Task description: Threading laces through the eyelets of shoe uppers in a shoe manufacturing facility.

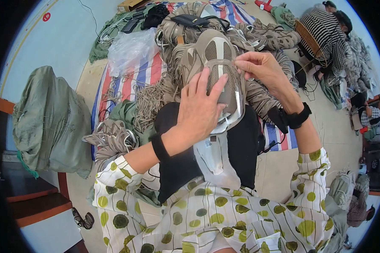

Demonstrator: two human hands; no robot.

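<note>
A taupe mesh shoe upper point(216, 47) with pale stripes lies over my lap, its toe pointing away from me. My left hand point(200, 105) rests on the upper, fingers spread and stretched across its mesh. A thin taupe shoelace point(220, 62) crosses the upper near the toe. At its right end, by the upper's right edge, my right hand point(257, 69) pinches the lace between thumb and forefinger. The fingertips partly hide what they grip. White lining point(213, 158) extends from the upper's near end toward my waist.
Piled shoe uppers point(181, 31) lie beyond my hands, with a black pouch point(190, 21) on top. Loose laces point(150, 105) and a clear plastic bag point(131, 50) lie on a striped sheet point(147, 76). A green sack point(50, 122) stands left. Another person point(325, 36) bends at far right.
</note>
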